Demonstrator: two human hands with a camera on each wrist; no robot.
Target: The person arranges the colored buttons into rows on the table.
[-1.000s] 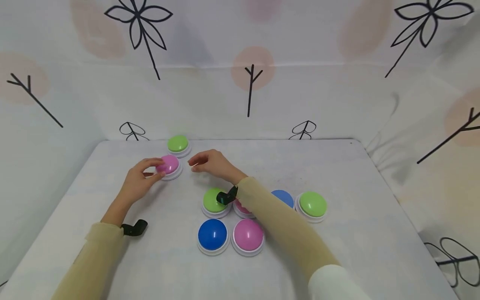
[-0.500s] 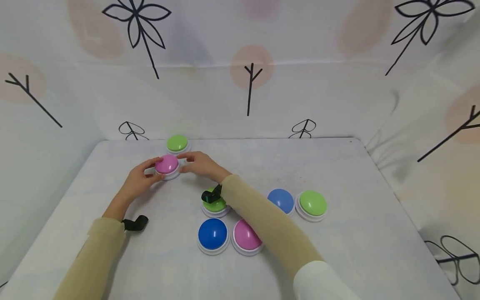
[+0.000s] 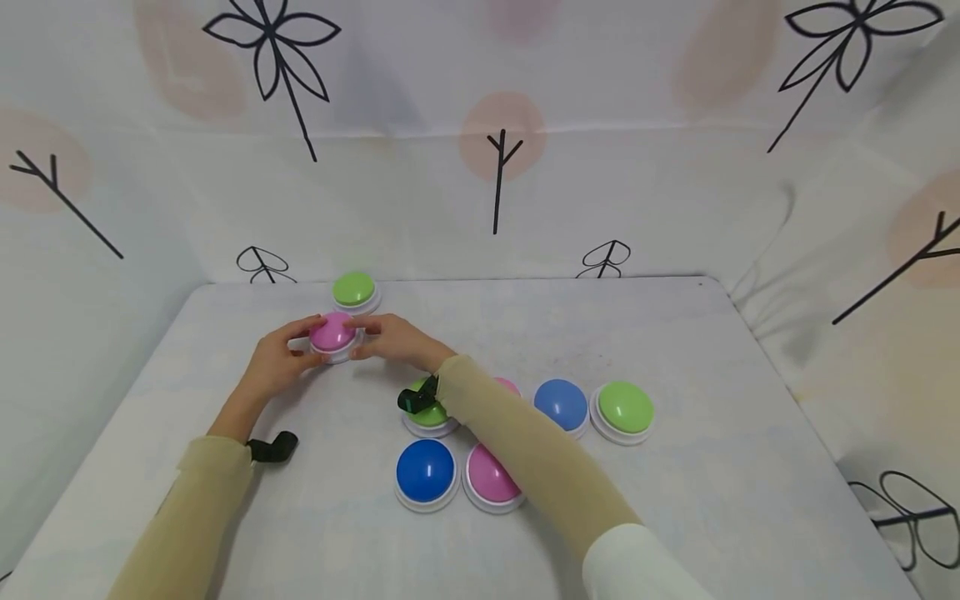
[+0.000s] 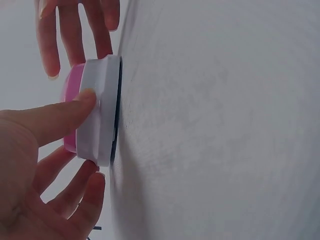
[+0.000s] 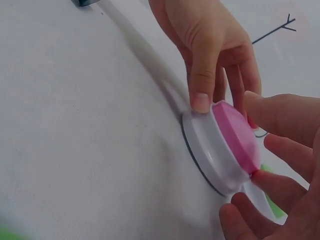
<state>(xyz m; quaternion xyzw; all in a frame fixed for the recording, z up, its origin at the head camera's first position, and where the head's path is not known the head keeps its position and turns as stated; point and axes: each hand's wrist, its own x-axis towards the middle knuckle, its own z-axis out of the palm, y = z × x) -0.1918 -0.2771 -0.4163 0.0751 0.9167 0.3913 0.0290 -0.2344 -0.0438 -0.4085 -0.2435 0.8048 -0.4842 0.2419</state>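
Note:
A pink push button (image 3: 332, 333) with a white round base stands at the back left of the white table (image 3: 720, 500). My left hand (image 3: 272, 360) grips its base, the thumb on the near side and fingers round the other, as the left wrist view shows. From the right, my right hand (image 3: 397, 340) reaches to the same button; in the right wrist view a fingertip (image 5: 257, 177) touches the edge of the pink dome, while the other fingers are spread around it. Just behind stands a green push button (image 3: 353, 289), apart from both hands in the head view.
Nearer the front stand a dark blue button (image 3: 425, 471) and a pink button (image 3: 491, 475). A green button (image 3: 427, 417) and another pink one are partly hidden by my right arm. To the right are a lighter blue button (image 3: 561, 404) and a green button (image 3: 626, 407). Patterned cloth (image 3: 420, 200) borders the table.
My right hand has moved left, from apart to touching the pink button. My left hand stays at that button, which has hardly shifted.

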